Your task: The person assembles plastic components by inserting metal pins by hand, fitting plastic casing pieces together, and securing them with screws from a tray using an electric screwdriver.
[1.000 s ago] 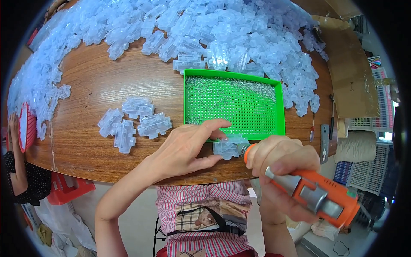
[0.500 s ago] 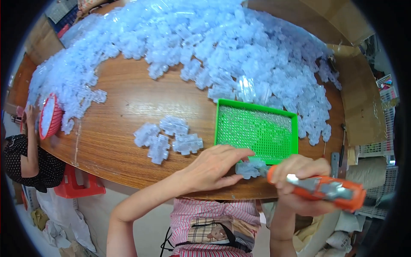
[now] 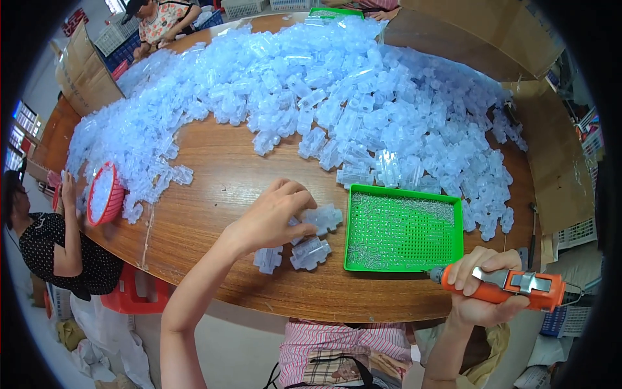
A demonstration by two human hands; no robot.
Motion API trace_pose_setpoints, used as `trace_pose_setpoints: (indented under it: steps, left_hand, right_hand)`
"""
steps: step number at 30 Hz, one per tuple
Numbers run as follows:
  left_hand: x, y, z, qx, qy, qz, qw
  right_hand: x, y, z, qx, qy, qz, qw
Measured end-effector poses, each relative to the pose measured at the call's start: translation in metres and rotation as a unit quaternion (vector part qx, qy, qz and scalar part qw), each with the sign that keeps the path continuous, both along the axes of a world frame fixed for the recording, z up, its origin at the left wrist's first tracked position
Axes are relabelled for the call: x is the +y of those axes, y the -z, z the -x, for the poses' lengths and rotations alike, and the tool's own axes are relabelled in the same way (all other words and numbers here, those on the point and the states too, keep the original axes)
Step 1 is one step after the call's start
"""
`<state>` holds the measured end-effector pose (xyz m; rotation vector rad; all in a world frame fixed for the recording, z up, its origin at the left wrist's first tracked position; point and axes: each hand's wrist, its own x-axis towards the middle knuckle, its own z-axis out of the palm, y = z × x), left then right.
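Observation:
My left hand point(image 3: 280, 216) reaches over a small group of clear plastic pieces on the wooden table. Its thumb and fingers close around the left end of one clear plastic piece point(image 3: 325, 218). Two more, a lower piece point(image 3: 310, 253) and a left piece point(image 3: 267, 259), lie beside it; my hand may hide others. My right hand point(image 3: 483, 285) is wrapped round an orange electric screwdriver point(image 3: 508, 293), held nearly level, its tip pointing left at the near edge of a green tray point(image 3: 459, 243). Small metal screws point(image 3: 376, 256) are scattered over the tray's perforated floor.
A large heap of clear plastic pieces point(image 3: 363, 97) arcs across the far side of the table point(image 3: 214, 168). A red basket point(image 3: 115, 201) stands left, near a seated person point(image 3: 65, 243). Cardboard point(image 3: 551, 149) walls the right side. Another person point(image 3: 165, 23) sits far left.
My left hand has moved left, from the tray's near edge to the grouped pieces. The piece before the tray is gone from there. The screwdriver is turned more level; the view has shifted.

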<state>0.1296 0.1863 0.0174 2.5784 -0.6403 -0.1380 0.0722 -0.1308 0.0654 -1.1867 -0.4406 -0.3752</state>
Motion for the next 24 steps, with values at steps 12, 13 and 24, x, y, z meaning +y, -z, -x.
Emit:
trace_pose_setpoints:
  steps: [12,13,24]
  left_hand:
    - [0.011,0.062,-0.100,-0.081,-0.233,0.261,0.933]
    - [0.017,0.064,-0.097,-0.069,-0.257,0.287,0.920]
    - [-0.050,-0.045,0.101,0.001,-0.132,0.095,0.987]
  right_hand:
    - [0.002,0.007,0.002,0.026,-0.009,-0.018,0.999]
    - [0.001,0.007,0.002,0.031,-0.012,-0.032,0.999]
    - [-0.002,0.045,-0.033,0.047,-0.059,0.013,0.997]
